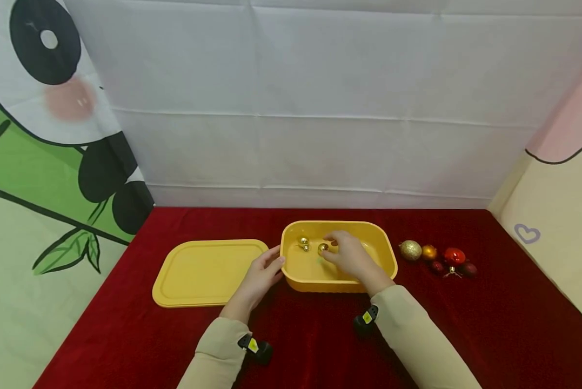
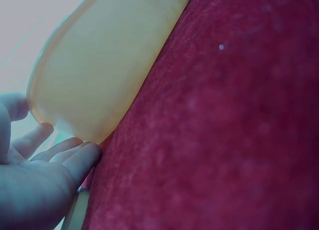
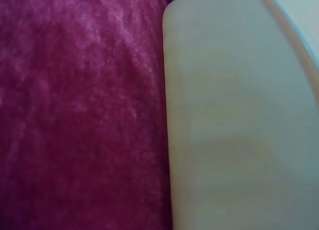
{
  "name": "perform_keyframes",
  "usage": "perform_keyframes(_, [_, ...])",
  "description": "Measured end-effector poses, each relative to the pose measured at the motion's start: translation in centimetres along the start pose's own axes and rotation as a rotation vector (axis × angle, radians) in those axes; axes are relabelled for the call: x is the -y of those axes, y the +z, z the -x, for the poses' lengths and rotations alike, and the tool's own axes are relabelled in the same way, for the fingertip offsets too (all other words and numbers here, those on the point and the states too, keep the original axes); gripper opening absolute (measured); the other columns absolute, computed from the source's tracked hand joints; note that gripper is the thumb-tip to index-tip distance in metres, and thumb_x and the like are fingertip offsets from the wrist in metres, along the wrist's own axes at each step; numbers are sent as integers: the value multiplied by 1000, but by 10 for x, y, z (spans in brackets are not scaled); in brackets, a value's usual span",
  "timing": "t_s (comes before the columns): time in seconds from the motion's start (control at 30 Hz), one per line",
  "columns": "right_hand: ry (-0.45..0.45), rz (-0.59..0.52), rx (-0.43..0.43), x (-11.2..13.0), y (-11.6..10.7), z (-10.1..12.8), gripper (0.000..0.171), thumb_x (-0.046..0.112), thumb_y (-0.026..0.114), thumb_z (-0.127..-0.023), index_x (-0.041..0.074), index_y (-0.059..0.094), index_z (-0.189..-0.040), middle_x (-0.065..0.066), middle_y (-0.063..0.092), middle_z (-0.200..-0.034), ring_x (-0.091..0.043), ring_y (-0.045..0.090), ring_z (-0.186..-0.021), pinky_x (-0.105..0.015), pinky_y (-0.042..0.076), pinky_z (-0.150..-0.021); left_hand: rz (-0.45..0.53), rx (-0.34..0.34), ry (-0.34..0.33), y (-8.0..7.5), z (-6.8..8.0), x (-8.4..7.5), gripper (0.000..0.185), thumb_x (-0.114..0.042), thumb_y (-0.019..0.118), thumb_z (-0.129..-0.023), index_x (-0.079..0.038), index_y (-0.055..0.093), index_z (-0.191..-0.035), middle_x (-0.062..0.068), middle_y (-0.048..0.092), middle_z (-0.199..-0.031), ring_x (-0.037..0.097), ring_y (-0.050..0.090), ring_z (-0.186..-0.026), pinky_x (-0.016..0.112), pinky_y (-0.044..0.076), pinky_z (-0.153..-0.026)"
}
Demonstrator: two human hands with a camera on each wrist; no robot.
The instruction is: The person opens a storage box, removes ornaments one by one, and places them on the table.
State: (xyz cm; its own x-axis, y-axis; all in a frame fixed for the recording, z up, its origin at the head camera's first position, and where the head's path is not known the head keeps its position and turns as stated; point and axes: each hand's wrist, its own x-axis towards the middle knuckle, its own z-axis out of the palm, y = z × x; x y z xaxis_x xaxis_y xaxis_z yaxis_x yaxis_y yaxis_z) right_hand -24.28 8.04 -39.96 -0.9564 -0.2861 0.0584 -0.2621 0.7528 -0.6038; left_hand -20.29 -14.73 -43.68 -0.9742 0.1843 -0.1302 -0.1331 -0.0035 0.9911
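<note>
A small gold bauble (image 1: 322, 248) lies inside the yellow box (image 1: 386, 258), at the fingertips of the right hand (image 1: 351, 255); whether it is pinched or merely touched cannot be told, as the fingers are turned away from the head camera. A second gold bauble (image 1: 303, 243) rests just beyond the fingertips, to their left. The left hand (image 1: 263, 273) is laid against the box's outer left wall with relaxed, nearly straight fingers (image 2: 75, 158), steadying it. The yellow lid (image 1: 208, 270) lies flat beside that hand. Further baubles (image 1: 436, 258) sit well apart on the red cloth (image 1: 490, 313). A glossy ball could slip and roll if pinched off-centre. The right wrist is arched over the near rim.
</note>
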Motion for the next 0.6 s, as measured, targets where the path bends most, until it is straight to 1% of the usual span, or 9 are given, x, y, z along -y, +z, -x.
perform_keyframes(0.23, [33,-9,35,0,0,-3,42,23,68,-87,4,59,-123,-16,59,-123,-31,57,-112,-45,49,-95,0,-1,-1,0,1,-3,48,-21,47,-100,-9,35,-146,16,38,-148,32,41,-133,49,38,-107])
perform_keyframes(0.43, [34,-38,58,-2,3,-5,45,20,70,-85,3,58,-125,-15,59,-122,-30,57,-112,-44,48,-97,6,-10,-3,1,2,-5,49,-20,47,-100,-8,35,-146,16,39,-148,32,42,-133,48,38,-107])
perform_keyframes(0.6, [25,-52,85,-3,5,-7,49,18,71,-84,4,55,-128,-16,58,-125,-31,55,-114,-45,46,-99,9,-11,-6,2,3,-5,48,-19,46,-100,-8,35,-146,17,38,-148,32,42,-133,49,38,-107])
